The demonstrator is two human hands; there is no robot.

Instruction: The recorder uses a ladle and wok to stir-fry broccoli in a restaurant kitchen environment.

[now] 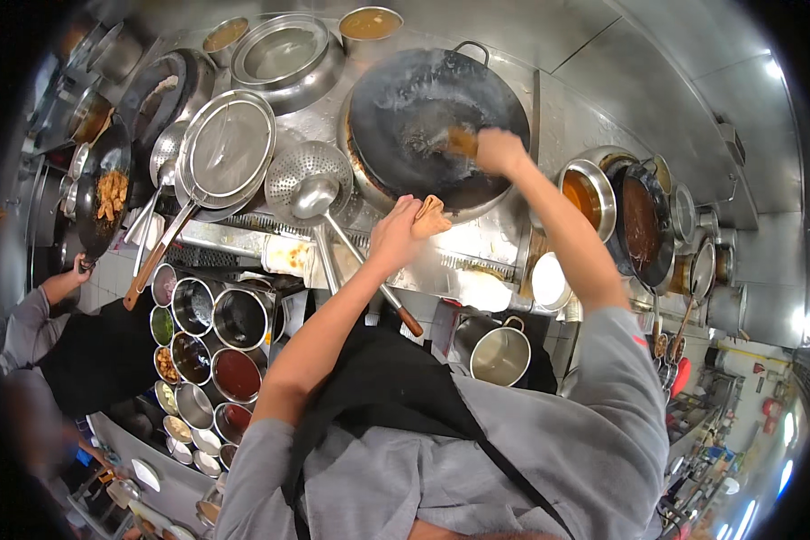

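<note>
A large dark wok (398,115) sits tilted on the range in front of me, with a wet, steamy inner surface. My right hand (503,152) is over its right side, closed around a brown brush (462,142), probably a bamboo wok brush. The brush's tip meets the wok's inside and is blurred. At the near rim, my left hand (395,233) grips a folded tan cloth (433,217). Whether a wok handle lies under the cloth is hidden. Left of the wok, a steel ladle (314,196) rests on a perforated skimmer (290,165).
A round mesh strainer (226,148) lies further left. Sauce and ingredient pots (236,374) crowd the lower left. On the right are a pot of orange liquid (580,196) and a wok of dark sauce (640,223). Another person's hand (77,268) holds a wok with food (111,196).
</note>
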